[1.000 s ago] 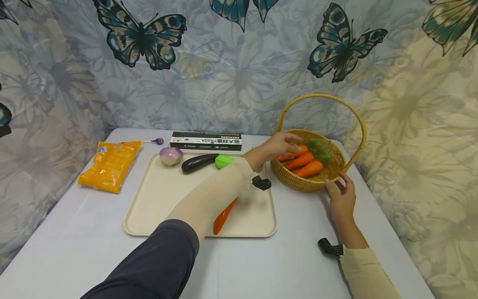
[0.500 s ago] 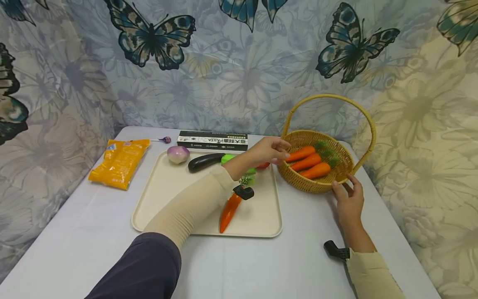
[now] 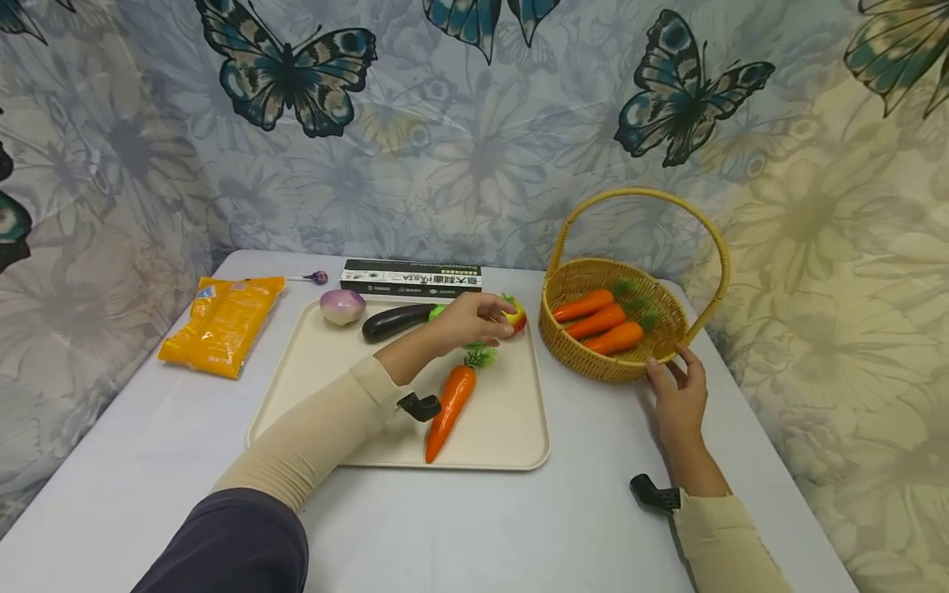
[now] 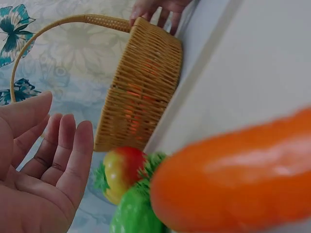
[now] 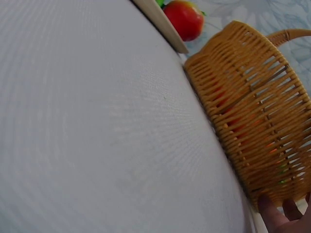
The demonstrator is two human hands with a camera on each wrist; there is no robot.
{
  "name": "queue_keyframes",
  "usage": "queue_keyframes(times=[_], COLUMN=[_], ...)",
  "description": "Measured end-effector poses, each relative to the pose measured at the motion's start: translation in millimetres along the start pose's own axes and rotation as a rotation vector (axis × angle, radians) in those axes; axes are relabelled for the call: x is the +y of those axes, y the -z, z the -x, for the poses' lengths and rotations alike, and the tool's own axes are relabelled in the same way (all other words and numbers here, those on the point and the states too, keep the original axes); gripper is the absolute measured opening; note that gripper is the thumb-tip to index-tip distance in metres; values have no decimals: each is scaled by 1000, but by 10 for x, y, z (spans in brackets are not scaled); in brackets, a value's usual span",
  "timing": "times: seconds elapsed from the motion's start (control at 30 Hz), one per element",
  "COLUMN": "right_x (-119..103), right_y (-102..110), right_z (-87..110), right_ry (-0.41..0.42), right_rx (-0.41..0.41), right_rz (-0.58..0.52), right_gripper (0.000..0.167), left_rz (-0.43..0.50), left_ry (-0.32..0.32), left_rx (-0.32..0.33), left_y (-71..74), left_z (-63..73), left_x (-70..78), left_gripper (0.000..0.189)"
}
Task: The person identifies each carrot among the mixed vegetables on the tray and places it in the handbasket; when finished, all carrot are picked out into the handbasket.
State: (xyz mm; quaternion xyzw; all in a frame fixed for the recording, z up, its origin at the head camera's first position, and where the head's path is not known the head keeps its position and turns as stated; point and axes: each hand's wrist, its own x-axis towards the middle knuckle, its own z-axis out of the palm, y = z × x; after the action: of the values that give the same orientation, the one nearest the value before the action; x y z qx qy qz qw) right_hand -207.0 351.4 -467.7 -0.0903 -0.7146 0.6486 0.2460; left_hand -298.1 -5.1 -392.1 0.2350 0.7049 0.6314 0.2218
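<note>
My left hand (image 3: pixel 474 321) hovers over the right part of the cream tray (image 3: pixel 519 453), fingers loosely bent and holding nothing; the left wrist view shows its bare palm. Beneath and in front of it lie a large carrot (image 3: pixel 452 412) with a leafy top, a green ribbed vegetable (image 4: pixel 138 213) and a red-and-yellow fruit (image 3: pixel 517 319). My right hand (image 3: pixel 678 391) grips the near right rim of the wicker basket (image 3: pixel 593 362) by the handle's foot, thumb and fingers apart on the weave. Three carrots (image 3: pixel 596 319) lie inside the basket, green tops toward the back.
A purple onion-like vegetable (image 3: pixel 343 306) and an eggplant (image 3: pixel 396 323) lie along the tray's back edge. Behind stands a black and white pasta box (image 3: pixel 411 278). To the left are an orange packet (image 3: pixel 226 325) and a small purple-headed stick (image 3: pixel 317 277). The basket's tall handle (image 3: pixel 638 192) arches upward.
My left hand has drawn back from over the basket, leftward to above the tray, uncovering the basket's carrots and the tray's carrot. My right hand keeps its place on the rim.
</note>
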Motion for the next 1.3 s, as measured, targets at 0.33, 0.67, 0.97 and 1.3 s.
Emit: queue_keyframes(times=[0.33, 0.67, 0.97, 1.3], right_x=[-1, 13, -45, -115], right_y=[-62, -36, 11, 47], right_z=[48, 49, 84, 76], right_ry=[-16, -27, -45, -25], right_rx=[-25, -19, -19, -17], right_rz=[39, 78, 113, 94], right_gripper=[65, 65, 65, 64], left_rz=[-91, -164, -142, -284], left_ry=[38, 50, 219, 272], left_rx=[31, 58, 92, 61], left_y=[150, 200, 153, 49], left_z=[467, 792, 990, 993], left_x=[-208, -426, -501, -405], left_gripper=[45, 42, 51, 67])
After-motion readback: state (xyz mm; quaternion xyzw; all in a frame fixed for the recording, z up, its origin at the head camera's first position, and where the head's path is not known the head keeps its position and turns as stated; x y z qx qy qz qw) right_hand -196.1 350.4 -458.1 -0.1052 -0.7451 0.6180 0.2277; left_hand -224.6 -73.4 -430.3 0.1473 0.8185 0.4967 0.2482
